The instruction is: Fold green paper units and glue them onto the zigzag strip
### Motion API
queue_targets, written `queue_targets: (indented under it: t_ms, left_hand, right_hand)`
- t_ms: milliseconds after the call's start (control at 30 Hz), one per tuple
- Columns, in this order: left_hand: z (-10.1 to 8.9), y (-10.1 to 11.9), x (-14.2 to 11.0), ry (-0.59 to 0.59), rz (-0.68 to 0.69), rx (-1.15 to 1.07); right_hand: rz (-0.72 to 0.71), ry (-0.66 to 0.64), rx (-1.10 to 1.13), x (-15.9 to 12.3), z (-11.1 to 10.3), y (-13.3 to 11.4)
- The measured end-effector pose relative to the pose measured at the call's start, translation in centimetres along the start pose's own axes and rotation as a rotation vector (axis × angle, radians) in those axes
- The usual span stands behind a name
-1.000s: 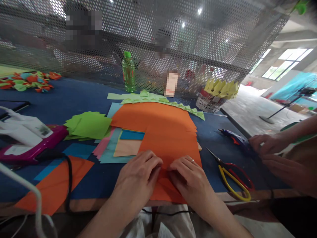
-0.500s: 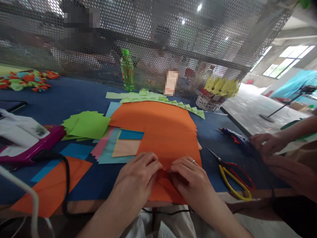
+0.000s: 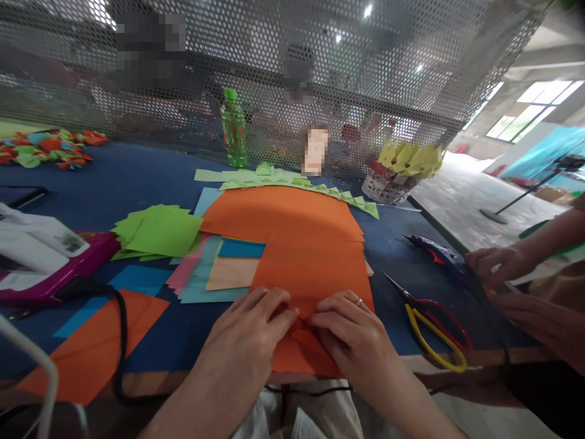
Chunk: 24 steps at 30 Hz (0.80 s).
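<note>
My left hand (image 3: 253,332) and my right hand (image 3: 354,332) are close together over the near part of an orange paper (image 3: 313,268). The fingers of both are bent and pinch the orange paper between them, where a raised fold shows. A ring is on my right hand. Beyond lies more orange paper (image 3: 283,213), spread across a stack of coloured sheets, with light blue paper (image 3: 196,289) and pink paper (image 3: 183,271) sticking out on the left. A strip of folded green paper points (image 3: 338,194) runs along the far edge. My fingertips are partly hidden.
Scissors (image 3: 434,335) and a glue gun (image 3: 432,249) lie right, near a co-worker's hands (image 3: 507,265). Left are green paper squares (image 3: 159,231), a magenta power strip (image 3: 86,265) and cables. A green bottle (image 3: 233,131) and a paper-covered pot (image 3: 388,183) stand before the mesh screen (image 3: 265,67).
Both hands stay pinched on the orange paper, with my left hand shifting slightly nearer me. The view has turned a little, moving things at the left slightly left.
</note>
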<state>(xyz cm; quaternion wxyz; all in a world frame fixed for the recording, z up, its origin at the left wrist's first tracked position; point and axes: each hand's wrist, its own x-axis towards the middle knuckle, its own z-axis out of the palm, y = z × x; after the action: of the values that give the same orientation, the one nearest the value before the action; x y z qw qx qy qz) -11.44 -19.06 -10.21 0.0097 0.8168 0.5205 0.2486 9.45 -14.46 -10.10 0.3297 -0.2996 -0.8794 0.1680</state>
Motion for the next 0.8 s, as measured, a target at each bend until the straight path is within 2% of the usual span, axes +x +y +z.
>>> queue_targets:
  t_ms: [400, 567, 800]
  left_hand:
    - [0.4, -0.3, -0.4, 0.05, 0.047, 0.025]
    - [0.5, -0.5, -0.6, 0.028, 0.049, 0.015]
    - [1.2, -0.5, -1.0, 0.065, 0.068, 0.062]
  right_hand:
    - [0.005, -0.018, -0.029, -0.7, -0.2, 0.2]
    - [-0.02, -0.014, -0.033, -0.6, -0.3, 0.0]
    - [-0.051, -0.138, -0.085, -0.4, -0.7, -0.3]
